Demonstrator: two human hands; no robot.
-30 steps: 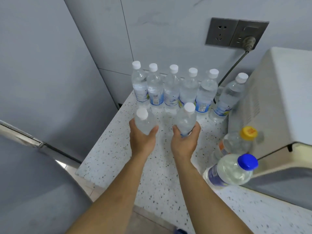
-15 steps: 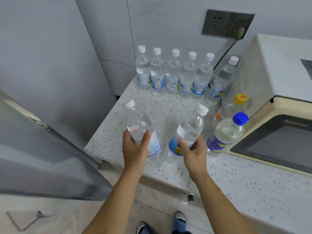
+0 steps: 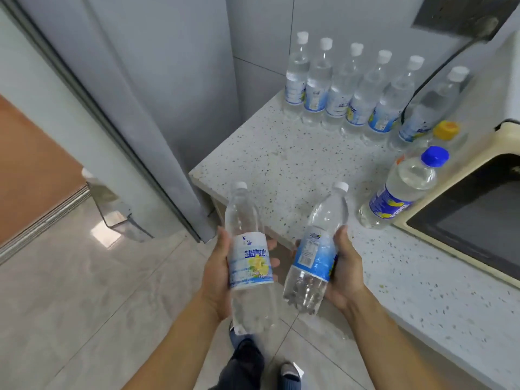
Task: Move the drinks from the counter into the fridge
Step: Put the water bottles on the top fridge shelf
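My left hand (image 3: 218, 270) grips a clear bottle with a white cap and a blue-and-yellow label (image 3: 249, 257). My right hand (image 3: 344, 270) grips a second clear white-capped bottle (image 3: 318, 249), tilted to the right. Both bottles hang in front of the counter's edge, over the floor. A row of several like bottles (image 3: 350, 88) stands at the back of the speckled counter (image 3: 281, 164). A blue-capped bottle (image 3: 402, 190) and a yellow-capped bottle (image 3: 446, 130) stand at the counter's right. The grey fridge (image 3: 135, 80) rises at the left.
A cream microwave (image 3: 475, 209) fills the counter's right side, its cord running to a wall socket (image 3: 461, 12). A clear door shelf (image 3: 112, 209) of the fridge shows low at the left. Tiled floor and my feet lie below.
Both hands have drawn their bottles back off the counter toward me and lower. The view has swung left and down, bringing the floor and the fridge door shelf into sight.
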